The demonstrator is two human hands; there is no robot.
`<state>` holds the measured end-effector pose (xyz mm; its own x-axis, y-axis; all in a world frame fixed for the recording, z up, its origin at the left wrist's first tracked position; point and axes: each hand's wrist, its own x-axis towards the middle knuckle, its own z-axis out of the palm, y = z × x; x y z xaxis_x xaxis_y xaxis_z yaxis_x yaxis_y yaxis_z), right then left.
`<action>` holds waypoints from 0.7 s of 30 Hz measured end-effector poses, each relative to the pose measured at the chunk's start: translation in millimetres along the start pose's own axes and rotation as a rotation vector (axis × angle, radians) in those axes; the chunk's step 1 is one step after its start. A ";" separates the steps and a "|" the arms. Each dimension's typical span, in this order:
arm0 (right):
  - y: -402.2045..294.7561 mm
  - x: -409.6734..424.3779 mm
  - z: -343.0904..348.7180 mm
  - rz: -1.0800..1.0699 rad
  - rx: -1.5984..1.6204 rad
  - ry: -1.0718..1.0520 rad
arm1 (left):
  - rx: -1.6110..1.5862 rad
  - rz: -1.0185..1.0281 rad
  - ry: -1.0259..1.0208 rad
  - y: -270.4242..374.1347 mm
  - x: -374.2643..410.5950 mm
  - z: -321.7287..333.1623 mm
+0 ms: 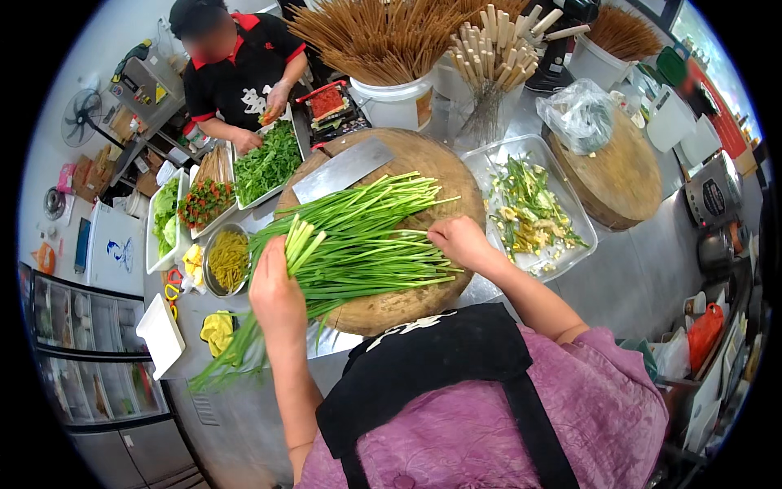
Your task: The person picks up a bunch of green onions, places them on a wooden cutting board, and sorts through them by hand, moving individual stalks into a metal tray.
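My left hand point(279, 287) is closed around a bundle of garlic chives point(303, 244), whose pale stem ends stick up past the fingers and whose green leaves hang down over the counter's edge. Many more loose chives point(372, 244) lie side by side on the round wooden chopping block point(391, 308), stem ends to the right. At those ends my right hand point(458, 241) pinches chive stems between thumb and fingers. Behind the chives, a cleaver's broad metal blade point(345, 168) lies flat on the block; its handle is not plain to see.
A clear tray of vegetable scraps point(577, 244) stands right of the block, beside a second wooden block point(617, 177). Buckets of skewers point(394, 101) stand behind. At left are trays of greens point(269, 198), a metal bowl point(211, 278) and scissors point(173, 287). A co-worker point(238, 79) handles food opposite.
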<state>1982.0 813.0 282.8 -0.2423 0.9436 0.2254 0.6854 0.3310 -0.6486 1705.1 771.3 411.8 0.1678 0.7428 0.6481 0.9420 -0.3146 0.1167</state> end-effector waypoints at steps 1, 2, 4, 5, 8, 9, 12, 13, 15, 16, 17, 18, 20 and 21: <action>-0.6 -1.2 0.1 0.025 -0.007 -0.007 | 0.008 -0.052 0.016 -1.5 1.1 5.8; -1.9 -2.4 -1.1 0.049 -0.014 -0.015 | 0.017 -0.104 0.033 -5.7 1.7 11.0; -0.4 -5.4 -1.0 0.043 0.001 0.010 | -0.044 -0.397 -0.104 -15.9 9.4 11.5; 1.6 -8.9 2.4 0.009 0.022 0.036 | -0.102 -0.412 -0.109 -19.9 12.9 6.6; -4.1 -13.0 7.0 -0.116 0.011 0.109 | -0.144 -0.319 -0.198 -12.0 18.4 9.3; -6.4 -14.2 7.6 -0.157 -0.002 0.133 | -0.222 -0.232 -0.222 -8.0 15.4 16.8; -1.0 -13.3 9.4 -0.190 -0.028 -0.008 | -0.422 -0.436 -0.526 19.9 15.8 26.7; 2.3 -12.5 8.7 -0.208 -0.044 -0.063 | -0.469 -0.511 -0.605 28.6 21.1 26.5; 11.4 -9.7 7.2 -0.254 -0.001 -0.141 | -0.413 -0.143 -0.429 25.7 11.8 51.6; 14.2 -5.8 3.9 -0.284 0.016 -0.188 | -0.382 0.029 -0.331 23.9 4.2 65.1; 15.5 -1.3 -0.2 -0.241 0.038 -0.156 | -0.386 0.016 -0.497 25.8 -1.7 73.7; 15.7 5.6 -4.0 -0.202 0.057 -0.124 | -0.362 0.076 -0.513 24.2 -13.5 89.3; 11.4 17.2 -10.6 -0.144 0.020 0.066 | -0.324 0.143 -0.580 25.4 -30.4 106.2; 12.3 21.0 -10.5 -0.167 -0.026 0.113 | -0.313 0.147 -0.634 28.6 -36.6 108.3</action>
<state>1992.6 836.9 287.3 -0.2765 0.8693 0.4097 0.6596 0.4817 -0.5770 1757.3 799.1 309.9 0.5120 0.8501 0.1229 0.7854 -0.5213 0.3337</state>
